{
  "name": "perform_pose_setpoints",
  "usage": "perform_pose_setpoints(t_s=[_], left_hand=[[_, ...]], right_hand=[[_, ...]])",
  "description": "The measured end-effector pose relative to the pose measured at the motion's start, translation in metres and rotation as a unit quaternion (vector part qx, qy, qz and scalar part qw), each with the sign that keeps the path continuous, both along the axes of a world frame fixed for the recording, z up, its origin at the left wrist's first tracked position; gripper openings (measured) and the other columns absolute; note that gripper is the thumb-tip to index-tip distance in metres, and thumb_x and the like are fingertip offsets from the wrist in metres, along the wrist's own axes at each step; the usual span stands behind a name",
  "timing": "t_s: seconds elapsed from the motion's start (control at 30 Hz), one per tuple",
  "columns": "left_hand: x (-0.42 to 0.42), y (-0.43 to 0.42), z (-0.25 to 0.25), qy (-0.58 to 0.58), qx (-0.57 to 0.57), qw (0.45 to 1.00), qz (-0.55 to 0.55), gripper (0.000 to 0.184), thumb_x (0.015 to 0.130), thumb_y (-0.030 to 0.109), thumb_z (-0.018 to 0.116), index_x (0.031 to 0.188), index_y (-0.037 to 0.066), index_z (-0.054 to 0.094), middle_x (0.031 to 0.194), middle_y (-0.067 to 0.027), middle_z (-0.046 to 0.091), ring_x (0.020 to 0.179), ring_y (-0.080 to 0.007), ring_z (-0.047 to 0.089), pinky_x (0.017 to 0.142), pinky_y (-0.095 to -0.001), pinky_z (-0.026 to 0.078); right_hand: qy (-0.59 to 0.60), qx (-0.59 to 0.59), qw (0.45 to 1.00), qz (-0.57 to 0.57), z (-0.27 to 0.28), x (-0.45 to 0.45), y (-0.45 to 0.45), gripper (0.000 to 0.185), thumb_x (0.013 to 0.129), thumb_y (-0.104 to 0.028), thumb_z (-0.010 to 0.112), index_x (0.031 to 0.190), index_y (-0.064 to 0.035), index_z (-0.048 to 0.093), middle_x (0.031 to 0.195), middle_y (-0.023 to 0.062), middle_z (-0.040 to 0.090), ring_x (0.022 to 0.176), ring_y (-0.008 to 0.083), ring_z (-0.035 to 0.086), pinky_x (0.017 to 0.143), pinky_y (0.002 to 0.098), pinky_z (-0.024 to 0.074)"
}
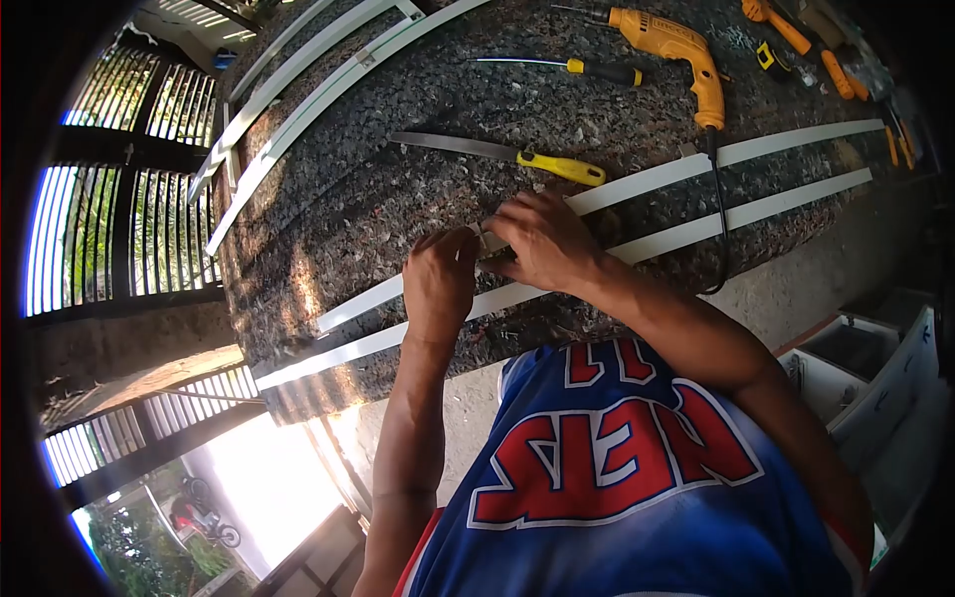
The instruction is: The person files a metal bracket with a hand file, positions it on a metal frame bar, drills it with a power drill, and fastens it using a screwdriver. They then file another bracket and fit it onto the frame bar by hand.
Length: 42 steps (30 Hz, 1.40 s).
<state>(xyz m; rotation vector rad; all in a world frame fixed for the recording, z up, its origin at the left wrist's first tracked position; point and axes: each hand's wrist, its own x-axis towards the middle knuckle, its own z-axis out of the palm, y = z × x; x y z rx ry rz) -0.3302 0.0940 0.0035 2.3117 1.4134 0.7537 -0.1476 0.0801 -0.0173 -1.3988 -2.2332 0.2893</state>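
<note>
Two long white strips lie side by side on the dark speckled worktop: a far strip (363, 303) and a near strip (333, 358). My left hand (438, 279) is over the far strip, its fingers bent and pinched together. Close beside it, my right hand (542, 239) bends over the same strip, fingers on its far side and thumb on the near side. A small pale piece (478, 235) shows between the fingertips, partly hidden. Beyond the hands lies a file (562, 167) with a yellow handle.
A white frame (298, 119) lies at the far left. An orange drill (671, 50) rests at the back, its black cord (718, 219) crossing both strips. Nearby are a screwdriver (597, 71), a tape measure (772, 58) and a hammer (781, 28). White drawers (836, 368) stand at right.
</note>
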Motion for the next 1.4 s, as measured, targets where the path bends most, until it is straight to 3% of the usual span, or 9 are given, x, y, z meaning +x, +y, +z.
perform_pose_setpoints(t_s=[0.03, 0.1, 0.4, 0.5, 0.73, 0.83, 1.03, 1.13, 1.4], left_hand=[[-0.0012, 0.0004, 0.0005, 0.011, -0.005, 1.000, 0.003, 0.010, 0.088, 0.012, 0.066, 0.089, 0.004, 0.071, 0.086, -0.0154, 0.070, 0.081, -0.0358, 0.067, 0.077, -0.0434, 0.052], [-0.0017, 0.0011, 0.0016, 0.031, -0.016, 0.999, 0.011, 0.012, 0.087, 0.012, 0.068, 0.093, 0.003, 0.075, 0.093, -0.0154, 0.074, 0.084, -0.0337, 0.071, 0.077, -0.0404, 0.054], [-0.0012, 0.0020, 0.0032, 0.017, -0.024, 1.000, 0.010, 0.013, 0.087, 0.013, 0.069, 0.094, 0.003, 0.075, 0.094, -0.0165, 0.074, 0.085, -0.0347, 0.071, 0.077, -0.0404, 0.055], [-0.0003, 0.0009, -0.0004, 0.000, -0.019, 1.000, 0.015, 0.010, 0.089, 0.012, 0.064, 0.088, 0.004, 0.070, 0.084, -0.0155, 0.069, 0.080, -0.0372, 0.065, 0.076, -0.0455, 0.051], [-0.0010, 0.0018, -0.0017, -0.013, -0.023, 1.000, 0.013, 0.011, 0.088, 0.012, 0.065, 0.088, 0.003, 0.071, 0.084, -0.0171, 0.069, 0.081, -0.0383, 0.065, 0.076, -0.0454, 0.051], [-0.0010, 0.0017, -0.0020, -0.020, -0.027, 0.999, 0.013, 0.011, 0.088, 0.012, 0.065, 0.088, 0.003, 0.071, 0.084, -0.0176, 0.069, 0.080, -0.0385, 0.066, 0.076, -0.0453, 0.051], [-0.0012, 0.0011, -0.0011, -0.019, -0.033, 0.999, 0.014, 0.012, 0.088, 0.013, 0.066, 0.089, 0.003, 0.072, 0.084, -0.0178, 0.069, 0.081, -0.0383, 0.066, 0.076, -0.0455, 0.051], [-0.0010, 0.0009, -0.0017, -0.016, -0.029, 0.999, 0.016, 0.011, 0.088, 0.013, 0.066, 0.089, 0.003, 0.071, 0.084, -0.0178, 0.069, 0.081, -0.0381, 0.066, 0.075, -0.0454, 0.051], [-0.0015, 0.0005, -0.0021, -0.007, -0.018, 1.000, 0.006, 0.011, 0.088, 0.012, 0.066, 0.090, 0.003, 0.071, 0.083, -0.0175, 0.069, 0.079, -0.0378, 0.065, 0.075, -0.0452, 0.051]], right_hand=[[0.015, 0.025, 1.000, -0.002, -0.0029, -0.0042, 0.0021, 0.041, 0.079, -0.046, 0.077, 0.091, -0.0077, 0.069, 0.094, 0.0070, 0.066, 0.098, 0.0259, 0.062, 0.084, 0.0438, 0.0477], [0.009, 0.007, 1.000, -0.001, -0.0031, -0.0045, 0.0027, 0.039, 0.079, -0.045, 0.077, 0.091, -0.0080, 0.070, 0.092, 0.0070, 0.066, 0.097, 0.0259, 0.062, 0.084, 0.0434, 0.0482], [0.024, -0.031, 0.999, -0.004, -0.0006, -0.0044, 0.0040, 0.040, 0.078, -0.042, 0.077, 0.100, -0.0089, 0.073, 0.089, 0.0057, 0.065, 0.093, 0.0262, 0.062, 0.083, 0.0425, 0.0481], [0.019, -0.037, 0.999, -0.005, 0.0013, -0.0033, 0.0031, 0.041, 0.078, -0.043, 0.077, 0.102, -0.0096, 0.074, 0.089, 0.0056, 0.066, 0.093, 0.0261, 0.062, 0.083, 0.0428, 0.0479], [0.013, -0.047, 0.999, -0.006, 0.0030, -0.0035, 0.0030, 0.042, 0.079, -0.044, 0.076, 0.105, -0.0106, 0.074, 0.089, 0.0051, 0.066, 0.092, 0.0251, 0.062, 0.085, 0.0418, 0.0484], [0.026, -0.023, 0.999, -0.013, -0.0004, -0.0046, 0.0039, 0.036, 0.079, -0.044, 0.078, 0.093, -0.0109, 0.075, 0.086, 0.0055, 0.067, 0.093, 0.0252, 0.064, 0.082, 0.0425, 0.0507], [0.036, -0.027, 0.999, -0.010, 0.0004, -0.0033, 0.0033, 0.037, 0.078, -0.045, 0.077, 0.091, -0.0110, 0.075, 0.085, 0.0052, 0.067, 0.092, 0.0254, 0.065, 0.082, 0.0421, 0.0506], [0.011, -0.038, 0.999, -0.009, -0.0001, -0.0027, 0.0040, 0.045, 0.078, -0.046, 0.078, 0.105, -0.0107, 0.075, 0.088, 0.0036, 0.067, 0.091, 0.0235, 0.063, 0.084, 0.0401, 0.0497], [0.015, -0.037, 0.999, -0.017, -0.0003, -0.0035, 0.0036, 0.045, 0.075, -0.046, 0.079, 0.101, -0.0093, 0.076, 0.087, 0.0040, 0.067, 0.091, 0.0234, 0.063, 0.084, 0.0401, 0.0494]])
